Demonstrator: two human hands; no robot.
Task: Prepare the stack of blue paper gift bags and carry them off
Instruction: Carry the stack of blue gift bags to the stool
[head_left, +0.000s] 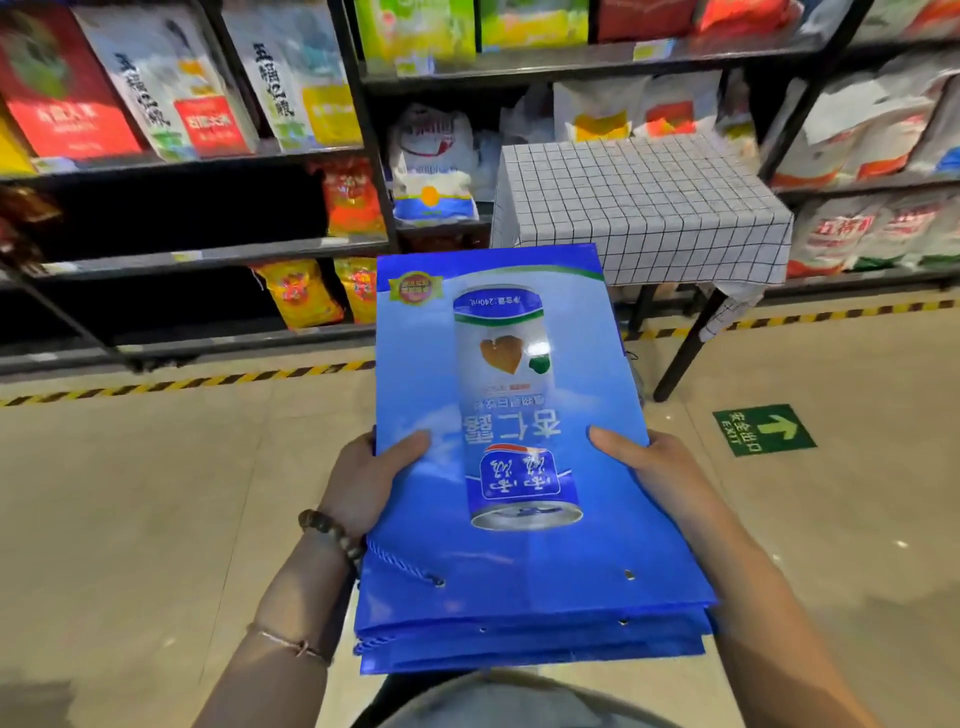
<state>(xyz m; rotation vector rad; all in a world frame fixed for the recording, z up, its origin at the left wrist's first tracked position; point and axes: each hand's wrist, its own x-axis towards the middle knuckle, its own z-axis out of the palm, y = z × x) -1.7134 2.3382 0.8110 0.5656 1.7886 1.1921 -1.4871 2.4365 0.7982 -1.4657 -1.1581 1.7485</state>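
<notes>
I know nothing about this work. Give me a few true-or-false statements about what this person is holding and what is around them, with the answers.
1. The left hand and the right hand hold the stack of blue bags, one at each side. True.
2. The stack rests on the table with the checked cloth. False: it is held in the air, and the table stands beyond it.
3. The printed can on the top bag looks upside down from here. True.
4. The left wrist is bare. False: it wears a beaded bracelet.
5. A green exit sign with an arrow lies on the floor at the right. True.
</notes>
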